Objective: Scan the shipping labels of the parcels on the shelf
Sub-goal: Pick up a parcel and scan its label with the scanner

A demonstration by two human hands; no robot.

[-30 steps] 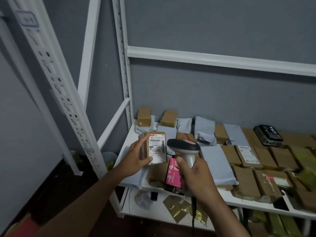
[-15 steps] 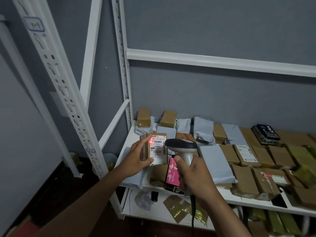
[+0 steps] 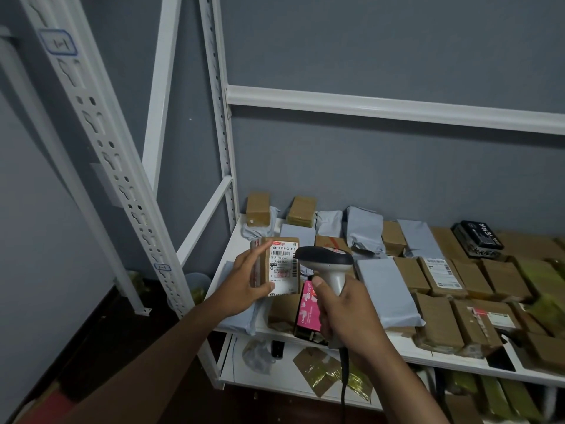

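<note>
One small brown parcel (image 3: 275,266) is held upright above the shelf's (image 3: 406,351) left end, gripped by the left hand (image 3: 244,286). Its white shipping label (image 3: 283,266) reads "642 L714-00 411". One barcode scanner (image 3: 328,266), gripped by the right hand (image 3: 345,313), sits just right of the label. Two brown boxes (image 3: 258,208) stand at the back-left; many more brown and grey parcels cover the shelf.

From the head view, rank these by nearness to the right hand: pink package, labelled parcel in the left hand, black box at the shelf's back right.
1. Pink package, touching the right hand on its left.
2. Labelled parcel, up-left, held by the left hand.
3. Black box, far right, at the back.
</note>
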